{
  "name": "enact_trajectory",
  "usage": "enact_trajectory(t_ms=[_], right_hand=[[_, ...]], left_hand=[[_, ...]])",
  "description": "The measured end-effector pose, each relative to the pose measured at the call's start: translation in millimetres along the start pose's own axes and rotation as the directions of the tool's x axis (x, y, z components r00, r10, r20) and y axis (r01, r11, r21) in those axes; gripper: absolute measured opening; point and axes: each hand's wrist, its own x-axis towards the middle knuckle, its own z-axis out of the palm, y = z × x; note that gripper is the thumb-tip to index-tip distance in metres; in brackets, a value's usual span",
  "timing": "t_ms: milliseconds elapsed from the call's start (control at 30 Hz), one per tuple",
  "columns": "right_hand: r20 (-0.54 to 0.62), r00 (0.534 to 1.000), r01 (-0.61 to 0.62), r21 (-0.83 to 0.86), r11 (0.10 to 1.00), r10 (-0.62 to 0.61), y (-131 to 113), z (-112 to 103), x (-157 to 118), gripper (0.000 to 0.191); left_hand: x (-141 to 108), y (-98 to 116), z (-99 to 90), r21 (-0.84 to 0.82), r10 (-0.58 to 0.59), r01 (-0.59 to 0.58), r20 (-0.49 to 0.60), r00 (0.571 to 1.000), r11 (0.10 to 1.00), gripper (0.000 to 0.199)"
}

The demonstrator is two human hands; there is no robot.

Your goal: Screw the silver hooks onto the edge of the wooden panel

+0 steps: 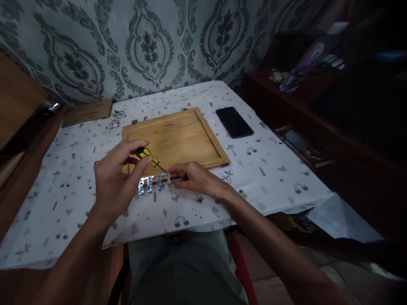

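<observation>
My left hand (122, 176) is closed around the yellow and black handle of a screwdriver (149, 158). The screwdriver's shaft slants down to the right, its tip at a row of shiny metal hooks (155, 181) along the near edge of a framed wooden board (168, 137). My right hand (192, 178) pinches at the right end of that hook row, close to the screwdriver tip. Whether its fingers hold the hook rail or a small screw is too small to tell. The board lies flat on the table.
A black phone (234, 122) lies right of the board on the patterned tablecloth (270, 169). Small metal pieces (115, 123) and a piece of cardboard (87, 112) are at the back left. A patterned wall stands behind; a bottle (310, 59) rests on dark furniture at right.
</observation>
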Motion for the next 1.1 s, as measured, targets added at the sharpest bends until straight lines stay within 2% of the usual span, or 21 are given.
enact_trajectory(t_ms=[433,867,1100], right_hand=[[0.020,1.000,-0.004,0.015,1.000,0.004,-1.6,-0.6,-2.2,0.041],[-0.005,1.000,0.021,0.036,0.999,-0.021,-0.2,0.0,-1.5,0.037],[0.005,1.000,0.011,0.036,0.999,-0.012,1.1,0.1,-1.4,0.037]], left_hand=[[-4.9,-2.7,2.3,-0.036,-0.039,0.040,0.019,0.999,0.999,0.019],[-3.2,-4.6,2.7,0.028,0.059,-0.061,0.086,0.995,0.998,0.020],[-0.4,-1.1,1.2,0.039,0.032,-0.034,0.060,0.998,0.999,0.019]])
